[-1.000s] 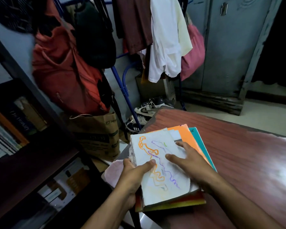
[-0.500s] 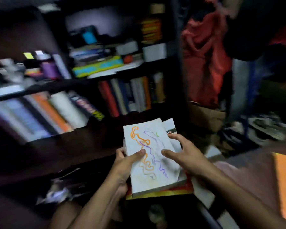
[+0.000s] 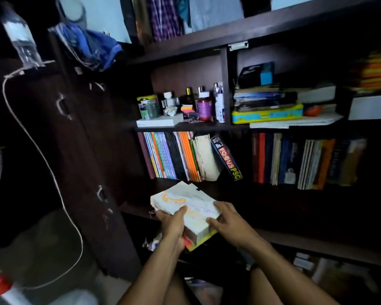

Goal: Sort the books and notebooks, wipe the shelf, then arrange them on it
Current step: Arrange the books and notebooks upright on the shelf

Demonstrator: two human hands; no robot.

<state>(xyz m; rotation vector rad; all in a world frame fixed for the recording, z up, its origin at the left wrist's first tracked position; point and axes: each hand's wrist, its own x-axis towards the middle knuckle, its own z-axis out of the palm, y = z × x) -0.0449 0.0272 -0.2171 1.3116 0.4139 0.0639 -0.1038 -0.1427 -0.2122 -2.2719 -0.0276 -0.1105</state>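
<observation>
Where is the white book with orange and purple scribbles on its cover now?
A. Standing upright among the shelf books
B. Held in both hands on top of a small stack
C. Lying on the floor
B: the white book with orange and purple scribbles tops a small stack gripped by the left hand and right hand before the dark wooden shelf.

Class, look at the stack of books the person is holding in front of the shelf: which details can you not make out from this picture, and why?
- Lower books in the stack of books, head view: covered by the top book; the number is unclear.
- Left hand fingers: hidden beneath the stack.
- Spine titles on the right row of books: blurred and dark.
- Bottom shelf: what lies below is in shadow.
</observation>
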